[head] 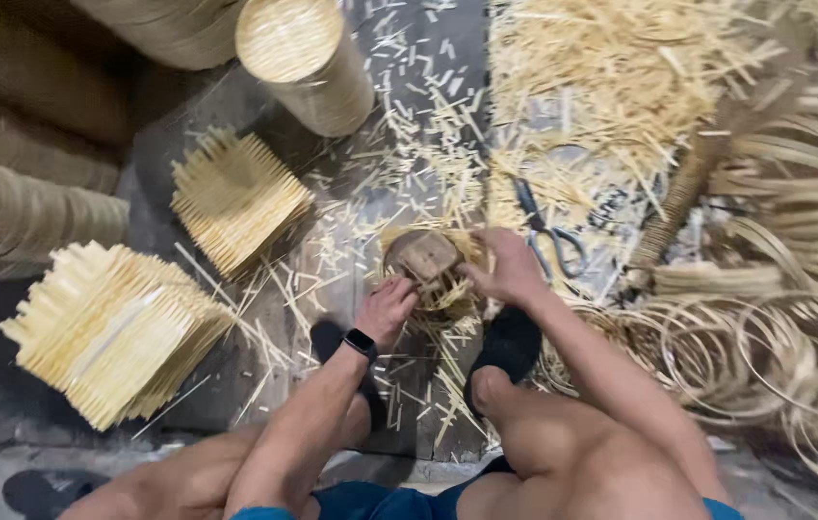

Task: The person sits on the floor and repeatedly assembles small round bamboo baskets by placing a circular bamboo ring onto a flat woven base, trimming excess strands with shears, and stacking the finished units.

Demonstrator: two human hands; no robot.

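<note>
Both hands on a small bamboo basket

Left hand (385, 310) and right hand (505, 270) grasp the half-woven basket (428, 270) on its wooden mould — mid-floor, scissors (548, 231) just right, strip bundles (235, 197) left.

pretty cramped around the small basket (425, 270): scissors (545, 234) sit just right of it, hoops (717, 351) crowd further right, stacked mats (235, 197) block the left. only the floor strip (409, 106) straight ahead is passable, littered with scraps.

Pale yellow bamboo strips (621, 67), black wristwatch (361, 343).
</note>
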